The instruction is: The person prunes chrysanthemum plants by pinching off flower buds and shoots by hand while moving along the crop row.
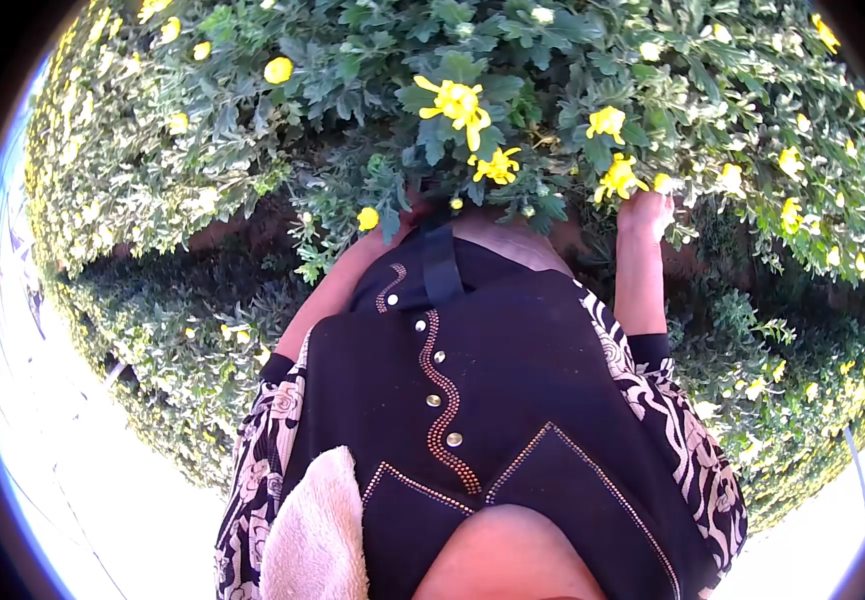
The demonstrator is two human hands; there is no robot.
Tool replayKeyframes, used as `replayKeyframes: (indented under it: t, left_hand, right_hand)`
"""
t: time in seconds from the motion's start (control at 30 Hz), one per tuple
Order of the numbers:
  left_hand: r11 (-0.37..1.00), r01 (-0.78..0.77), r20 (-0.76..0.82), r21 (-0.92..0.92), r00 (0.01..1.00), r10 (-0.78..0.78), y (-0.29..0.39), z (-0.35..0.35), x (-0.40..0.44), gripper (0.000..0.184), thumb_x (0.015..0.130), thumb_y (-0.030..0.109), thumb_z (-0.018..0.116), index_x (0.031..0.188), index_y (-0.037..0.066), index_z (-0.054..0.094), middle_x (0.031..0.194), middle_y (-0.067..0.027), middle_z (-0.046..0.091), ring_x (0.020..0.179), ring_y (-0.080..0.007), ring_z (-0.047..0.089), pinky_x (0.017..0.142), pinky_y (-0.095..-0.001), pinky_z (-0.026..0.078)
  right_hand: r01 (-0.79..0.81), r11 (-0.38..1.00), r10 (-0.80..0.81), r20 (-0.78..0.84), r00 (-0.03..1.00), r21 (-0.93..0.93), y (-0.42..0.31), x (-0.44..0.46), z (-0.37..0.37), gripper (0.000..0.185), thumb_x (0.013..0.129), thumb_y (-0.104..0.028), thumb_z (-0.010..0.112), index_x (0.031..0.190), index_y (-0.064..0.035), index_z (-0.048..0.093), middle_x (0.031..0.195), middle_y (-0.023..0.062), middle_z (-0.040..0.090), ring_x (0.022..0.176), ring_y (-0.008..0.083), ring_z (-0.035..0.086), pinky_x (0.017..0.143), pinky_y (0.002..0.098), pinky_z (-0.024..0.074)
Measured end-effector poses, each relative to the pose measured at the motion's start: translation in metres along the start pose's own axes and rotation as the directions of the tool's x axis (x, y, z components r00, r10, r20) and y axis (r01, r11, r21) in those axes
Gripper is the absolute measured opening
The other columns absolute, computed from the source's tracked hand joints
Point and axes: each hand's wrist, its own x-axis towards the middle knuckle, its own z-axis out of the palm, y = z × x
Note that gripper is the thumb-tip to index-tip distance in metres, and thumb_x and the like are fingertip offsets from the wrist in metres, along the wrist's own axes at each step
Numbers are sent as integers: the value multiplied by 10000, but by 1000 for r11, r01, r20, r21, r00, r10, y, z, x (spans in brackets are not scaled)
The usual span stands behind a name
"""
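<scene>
My right hand reaches up among the leaves, its fingers curled closed at a small yellow chrysanthemum flower. Just above that hand, to its left, is a wider yellow chrysanthemum bloom with loose petals. My left hand is mostly hidden by leaves and shadow in front of my waist, so its fingers do not show. Near my left wrist stands a round yellow flower. Between the hands, more open blooms show, among them a large drooping one.
Dense chrysanthemum plants with yellow flowers and pale buds fill the view ahead. Another row of plants runs behind, on both sides of me. A dark strap hangs at my waist, and a light towel lies over my chest.
</scene>
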Motion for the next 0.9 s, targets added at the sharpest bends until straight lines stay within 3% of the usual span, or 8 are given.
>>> replayKeyframes:
  t: [0.17,0.33,0.43,0.47,0.67,0.77,0.83,0.9]
  left_hand:
    - [991,15,-49,-134,999,-22,-10,-1,-21,291,878,92,621,1160,43,565,1076,-87,621,961,-165,619,826,-327,512]
    - [929,-53,-123,-367,992,8,-27,-5,-27,294,876,79,627,1161,42,565,1075,-85,620,959,-160,618,823,-321,512]
    - [15,115,107,-993,962,-250,-19,-15,-29,327,857,12,650,1173,43,571,1051,-67,613,925,-139,612,809,-288,510]
    - [0,109,105,-994,962,-250,-25,-12,-28,327,857,12,650,1173,43,571,1051,-67,613,925,-139,612,809,-288,510]
    - [706,-235,-280,-668,958,53,-39,-35,-36,496,858,-25,644,1326,44,498,1060,-37,605,945,-87,598,824,-243,499]
    - [604,-53,-100,-795,994,-44,-33,-57,-45,524,851,8,677,1335,56,482,1096,-20,581,954,-72,561,848,-240,479]
    - [546,-39,-97,-837,992,-79,-35,-61,-50,506,850,27,688,1309,57,477,1067,3,573,921,-49,537,812,-218,468]
    - [628,-337,-470,-702,881,-53,-37,-58,-52,461,862,47,684,1273,56,473,983,12,585,834,-34,546,735,-198,468]
  right_hand:
    - [-57,994,57,2,998,94,24,11,-50,331,921,-132,569,1237,-61,501,1179,154,585,940,307,644,737,443,574]
    - [-71,566,451,236,861,-822,20,-90,-32,132,902,-126,643,1000,-47,684,979,62,705,890,152,665,751,298,530]
    - [201,592,499,551,669,-780,36,-138,9,264,913,-129,626,1152,-33,679,1059,63,690,1001,130,602,962,303,436]
    - [226,620,525,611,592,-751,38,-145,30,311,939,-171,585,1203,-17,645,1136,103,667,1096,163,585,992,315,423]
    - [449,718,286,814,506,-532,70,-190,146,372,992,-157,475,1324,6,518,1268,125,578,1175,188,551,995,314,430]
    - [784,464,71,900,430,-412,94,-182,173,331,962,-152,495,1244,5,565,1168,193,631,1107,224,597,911,337,466]
    - [666,510,334,839,429,-544,99,-183,185,309,946,-134,507,1216,-3,580,1077,190,655,993,237,645,848,333,488]
    - [653,523,349,836,423,-548,103,-194,185,291,918,-125,527,1182,-28,603,1002,175,682,885,272,667,809,344,501]
